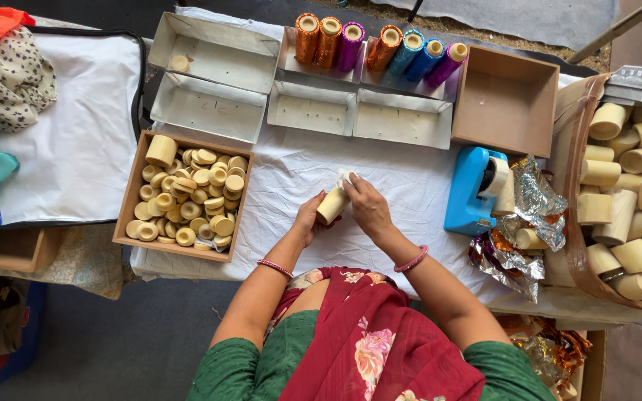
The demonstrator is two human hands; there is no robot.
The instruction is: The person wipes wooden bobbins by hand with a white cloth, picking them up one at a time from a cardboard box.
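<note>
Gripping a pale wooden tube point(333, 205) above the white-clothed bench point(403, 186), the left hand point(307, 219) is closed around its lower end while the right hand point(365, 205) is closed over its upper end, where a bit of white tape or paper is pressed. The tube is judged unwrapped as yet. To the left, a wooden tray point(137, 186) of small discs is seen; to the right, a blue tape dispenser point(472, 191), crumpled foil point(533, 204) and a pile of bare tubes point(626, 200) awaiting work. Farther off, seven foil-wrapped tubes point(377, 46) are stood finished behind empty white boxes point(213, 82). Open cloth is left around the hands; boxes crowd the far edge.
</note>
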